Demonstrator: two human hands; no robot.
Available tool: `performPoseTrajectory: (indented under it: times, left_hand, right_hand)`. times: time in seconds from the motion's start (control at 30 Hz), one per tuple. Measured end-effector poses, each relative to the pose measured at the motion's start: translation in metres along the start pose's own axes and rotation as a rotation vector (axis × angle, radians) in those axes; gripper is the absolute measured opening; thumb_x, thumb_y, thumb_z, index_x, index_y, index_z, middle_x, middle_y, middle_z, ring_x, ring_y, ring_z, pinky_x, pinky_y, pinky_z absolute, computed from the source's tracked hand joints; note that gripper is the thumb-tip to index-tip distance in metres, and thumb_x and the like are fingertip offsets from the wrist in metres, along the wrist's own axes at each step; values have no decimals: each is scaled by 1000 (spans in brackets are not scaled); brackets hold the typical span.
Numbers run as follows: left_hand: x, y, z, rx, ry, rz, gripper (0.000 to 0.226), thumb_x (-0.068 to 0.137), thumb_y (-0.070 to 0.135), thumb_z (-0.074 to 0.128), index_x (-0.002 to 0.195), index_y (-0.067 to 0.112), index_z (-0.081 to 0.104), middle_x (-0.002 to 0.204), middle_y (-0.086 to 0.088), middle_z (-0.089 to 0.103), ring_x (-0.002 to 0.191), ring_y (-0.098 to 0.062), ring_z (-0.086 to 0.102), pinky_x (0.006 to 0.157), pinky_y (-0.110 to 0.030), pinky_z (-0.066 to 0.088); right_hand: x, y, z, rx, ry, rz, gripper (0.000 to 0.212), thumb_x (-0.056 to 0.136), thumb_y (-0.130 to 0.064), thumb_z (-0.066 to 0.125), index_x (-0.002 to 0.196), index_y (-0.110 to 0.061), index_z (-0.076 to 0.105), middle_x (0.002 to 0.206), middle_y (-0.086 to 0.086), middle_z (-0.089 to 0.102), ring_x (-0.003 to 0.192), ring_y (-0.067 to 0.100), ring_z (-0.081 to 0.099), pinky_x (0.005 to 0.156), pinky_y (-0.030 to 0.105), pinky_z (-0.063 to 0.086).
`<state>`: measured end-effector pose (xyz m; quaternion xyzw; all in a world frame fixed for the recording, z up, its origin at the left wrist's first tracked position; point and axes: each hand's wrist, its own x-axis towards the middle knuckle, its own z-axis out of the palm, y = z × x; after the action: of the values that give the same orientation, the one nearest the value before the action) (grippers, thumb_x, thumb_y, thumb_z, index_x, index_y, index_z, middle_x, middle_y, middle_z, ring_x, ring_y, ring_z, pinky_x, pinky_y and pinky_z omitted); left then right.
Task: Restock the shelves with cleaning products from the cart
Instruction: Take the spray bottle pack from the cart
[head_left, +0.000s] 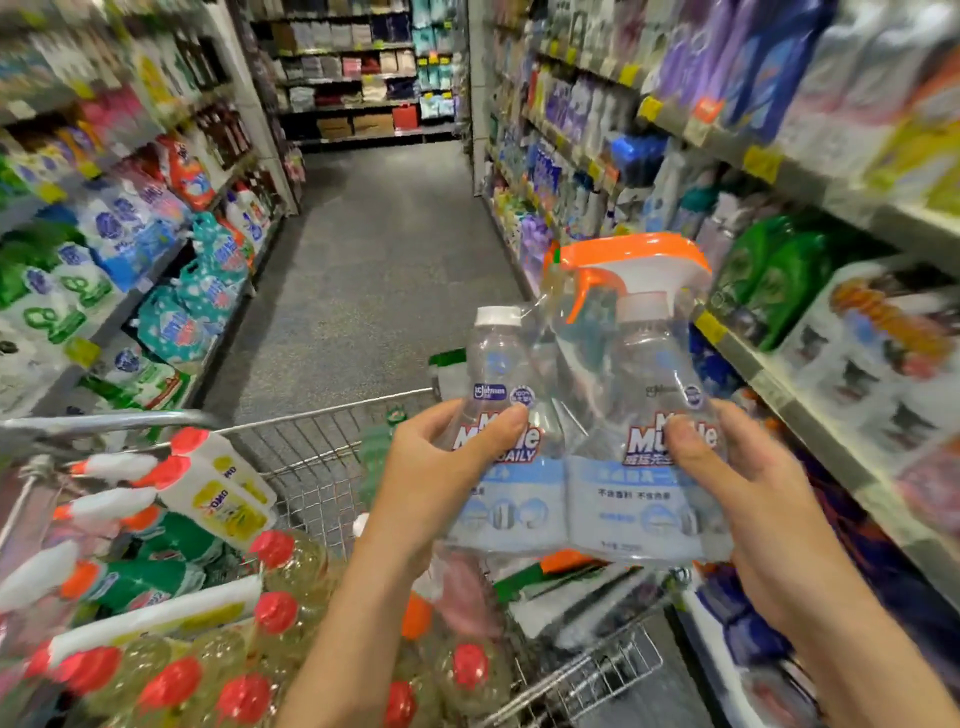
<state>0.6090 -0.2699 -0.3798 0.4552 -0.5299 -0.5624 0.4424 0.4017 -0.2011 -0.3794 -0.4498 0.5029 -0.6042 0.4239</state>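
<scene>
I hold a clear plastic twin pack of Mr Muscle cleaner (587, 499) above the cart, between both hands. It contains a refill bottle with a white cap on the left and a spray bottle with an orange and white trigger on the right. My left hand (441, 473) grips the left bottle, thumb across its label. My right hand (748, 499) grips the right bottle, thumb on its front. The wire cart (322, 457) below holds spray bottles and several yellow bottles with red caps (270, 613).
Shelves on the right (779, 374) hold green pouches, boxed packs and purple bottles with yellow price tags. Shelves on the left (130, 249) carry detergent bags. The grey aisle floor (384, 249) runs ahead to a far shelf wall.
</scene>
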Motion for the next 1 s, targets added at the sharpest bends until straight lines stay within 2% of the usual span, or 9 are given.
performPoseTrajectory:
  times: [0.07, 0.13, 0.23, 0.43, 0.57, 0.7, 0.87, 1.0]
  left_hand:
    - [-17, 0, 9, 10, -101, 5, 30, 63, 50, 76, 88, 33, 75, 87, 2, 76, 84, -17, 72, 81, -41, 57]
    - [-36, -3, 21, 33, -216, 36, 35, 62, 53, 74, 88, 30, 76, 86, 3, 76, 82, -14, 72, 76, -31, 57]
    - [-68, -9, 46, 19, -377, 29, 33, 63, 48, 75, 85, 24, 76, 84, 4, 76, 75, -7, 70, 62, -17, 52]
    - [-139, -19, 120, -7, -779, 20, 38, 58, 52, 77, 86, 26, 77, 85, 0, 76, 77, -12, 71, 65, -23, 55]
    - [-191, -15, 171, -10, -1008, 90, 24, 66, 43, 78, 84, 27, 77, 83, 5, 76, 76, -4, 70, 64, -14, 51]
    - [-239, -14, 214, 7, -1165, 103, 26, 68, 40, 76, 89, 24, 76, 87, 4, 76, 82, -7, 70, 67, -14, 51]
    - [-293, -22, 260, 68, -1310, 120, 25, 71, 37, 80, 89, 21, 75, 91, 4, 76, 82, -4, 68, 72, -16, 51]
    - [-332, -32, 298, 105, -1338, 127, 16, 69, 33, 74, 83, 25, 75, 85, 10, 75, 76, 4, 66, 65, -8, 48]
  right_hand:
    - [-38, -7, -7, -24, 101, -33, 28, 77, -43, 64, 101, -32, 70, 102, -5, 73, 86, 11, 71, 58, 22, 56]
    - [-81, -12, -14, -17, 201, -57, 26, 80, -40, 64, 104, -30, 70, 100, -4, 73, 83, 13, 72, 56, 22, 55]
    - [-149, -18, -24, -54, 367, -73, 32, 80, -45, 67, 110, -32, 68, 104, -2, 73, 88, 15, 72, 62, 22, 55]
    - [-285, -35, -49, -132, 747, -52, 40, 79, -50, 70, 115, -33, 64, 114, -3, 71, 100, 18, 69, 74, 32, 57]
    - [-360, -49, -58, -131, 969, -147, 33, 79, -41, 69, 110, -30, 67, 110, -2, 72, 96, 11, 69, 71, 20, 55]
    - [-422, -58, -71, -165, 1096, -139, 49, 72, -57, 74, 113, -32, 65, 113, -2, 71, 102, 14, 68, 77, 23, 56]
    - [-486, -62, -98, -197, 1176, -133, 28, 80, -38, 66, 108, -36, 65, 111, -5, 71, 101, 11, 68, 77, 19, 54]
    - [-528, -58, -131, -208, 1179, -96, 25, 81, -30, 64, 106, -37, 64, 106, -5, 72, 99, 11, 67, 80, 20, 53]
